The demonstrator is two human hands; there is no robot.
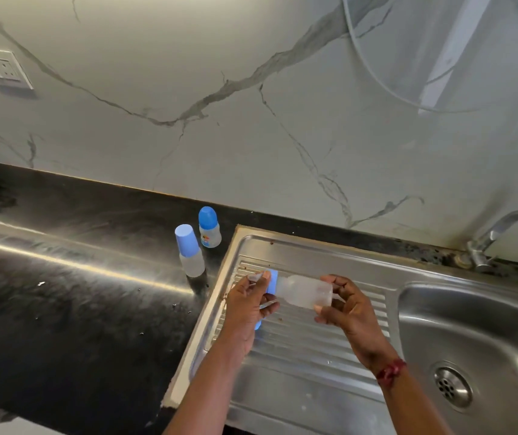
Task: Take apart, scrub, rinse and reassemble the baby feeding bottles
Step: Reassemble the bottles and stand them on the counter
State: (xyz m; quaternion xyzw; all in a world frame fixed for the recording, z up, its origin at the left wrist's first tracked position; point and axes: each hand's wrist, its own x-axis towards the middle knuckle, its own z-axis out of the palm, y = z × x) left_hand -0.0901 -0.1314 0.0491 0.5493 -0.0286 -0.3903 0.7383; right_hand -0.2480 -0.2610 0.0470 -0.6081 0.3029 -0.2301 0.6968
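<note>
The wide black bench (63, 277) fills the left, the steel sink (298, 365) is set into it, and the action is over the ribbed draining board, not the basin (496, 334). That is the first worry: a slip here drops the bottle on hard steel, and it could bounce toward the bench or skid down into the basin. The tap (499, 233) sits well off to the right with no water visibly running. Once water or soap comes in, that smooth plastic would likely be harder to hold.

A tall bottle with a pale blue cap (190, 251) and a short bottle with a darker cap (209, 227) stand close together on the bench, just beside the sink's corner. A careless left forearm could topple them.

Now the bottle in play (306, 291): it lies on its side in the air between both hands, base to the right and blue ring (272, 281) to the left. It looks like the unscrewing step. Twist hard with a loose hold and the ring and clear teat (255, 276) could pop free and roll, and the open drain (451, 386) is no place for small parts.

The left hand (245, 309) has its fingers (268, 306) curled tight round the blue ring. A sliver of blue shows under the palm, too hidden to name. The right hand (352, 312) clamps the bottle's base, thumb below and fingers (333, 281) above, drawn in narrow on the plastic.
</note>
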